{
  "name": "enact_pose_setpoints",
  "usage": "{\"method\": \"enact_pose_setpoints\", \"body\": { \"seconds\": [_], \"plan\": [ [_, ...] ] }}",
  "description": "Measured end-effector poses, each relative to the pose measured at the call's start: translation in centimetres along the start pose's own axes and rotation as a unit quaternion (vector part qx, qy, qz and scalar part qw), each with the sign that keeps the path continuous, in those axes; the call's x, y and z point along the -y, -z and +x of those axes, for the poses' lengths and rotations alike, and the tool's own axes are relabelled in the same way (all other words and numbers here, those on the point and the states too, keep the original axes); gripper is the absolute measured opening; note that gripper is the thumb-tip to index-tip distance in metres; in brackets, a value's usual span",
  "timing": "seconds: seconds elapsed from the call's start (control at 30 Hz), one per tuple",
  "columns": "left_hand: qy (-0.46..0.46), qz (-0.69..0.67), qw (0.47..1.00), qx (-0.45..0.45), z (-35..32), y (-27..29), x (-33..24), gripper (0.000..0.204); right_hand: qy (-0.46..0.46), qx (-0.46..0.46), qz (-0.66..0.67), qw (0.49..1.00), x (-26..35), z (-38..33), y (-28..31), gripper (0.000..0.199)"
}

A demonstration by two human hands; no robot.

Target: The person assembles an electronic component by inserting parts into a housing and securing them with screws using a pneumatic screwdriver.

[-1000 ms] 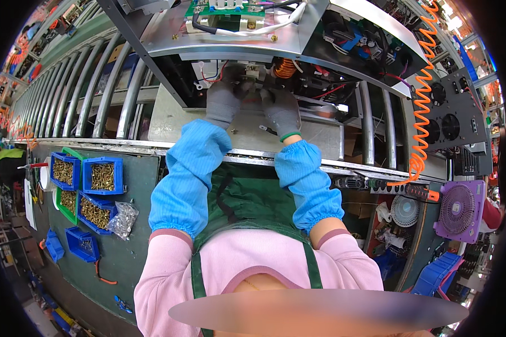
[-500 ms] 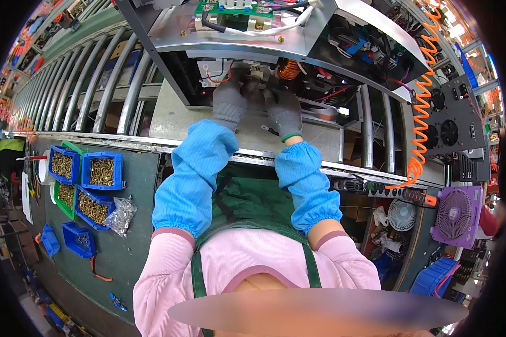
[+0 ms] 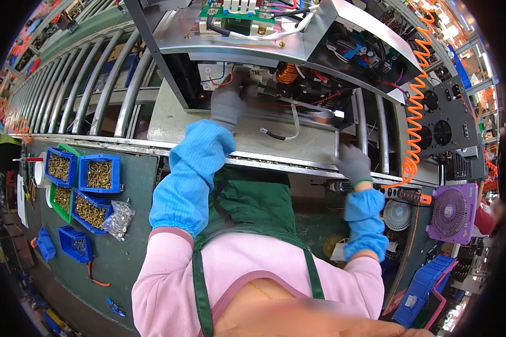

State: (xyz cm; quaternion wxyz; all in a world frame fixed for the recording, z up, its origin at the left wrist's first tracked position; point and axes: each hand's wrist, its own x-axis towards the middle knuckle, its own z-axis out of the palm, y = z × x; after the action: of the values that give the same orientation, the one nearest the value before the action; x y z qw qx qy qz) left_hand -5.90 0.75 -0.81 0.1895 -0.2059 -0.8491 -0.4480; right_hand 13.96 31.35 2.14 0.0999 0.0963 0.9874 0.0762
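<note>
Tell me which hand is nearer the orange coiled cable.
Right. The right hand sits just left of the orange coiled cable; the left hand is far off, inside the open chassis.

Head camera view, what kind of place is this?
Most likely an electronics assembly line in a factory: an open metal chassis with wiring sits on a roller conveyor, with blue screw bins alongside.

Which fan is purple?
The bigger fan on the right, standing in a square purple frame. The smaller round fan beside it is white.
</note>
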Motion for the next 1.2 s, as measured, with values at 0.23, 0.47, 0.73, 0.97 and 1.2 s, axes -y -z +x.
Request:
{"method": "enact_pose_setpoints", "body": {
  "seconds": [0.23,0.47,0.73,0.97,1.2],
  "plan": [
    [0.010,0.047,0.999,0.015,0.5,-0.8,-0.1,0.031,-0.065,0.317,-0.117,0.939,-4.4,-2.9,-1.3,0.052],
    [0.018,0.041,0.998,0.032,0.5,-0.8,0.6,0.033,0.018,0.249,0.016,0.968,-4.6,-7.2,5.6,0.053],
    [0.008,0.037,0.999,0.034,0.8,-1.1,1.3,0.033,-0.163,0.072,0.371,0.911,-2.2,-13.9,0.3,0.037],
    [0.048,0.044,0.996,0.063,0.7,-1.2,1.2,0.034,-0.156,0.135,0.791,0.576,6.7,-10.4,-5.5,0.037],
    [0.030,-0.034,0.998,0.037,0.7,-0.6,0.8,0.036,-0.132,0.064,0.888,0.435,9.2,-10.5,-8.9,0.048]
  ]
}}
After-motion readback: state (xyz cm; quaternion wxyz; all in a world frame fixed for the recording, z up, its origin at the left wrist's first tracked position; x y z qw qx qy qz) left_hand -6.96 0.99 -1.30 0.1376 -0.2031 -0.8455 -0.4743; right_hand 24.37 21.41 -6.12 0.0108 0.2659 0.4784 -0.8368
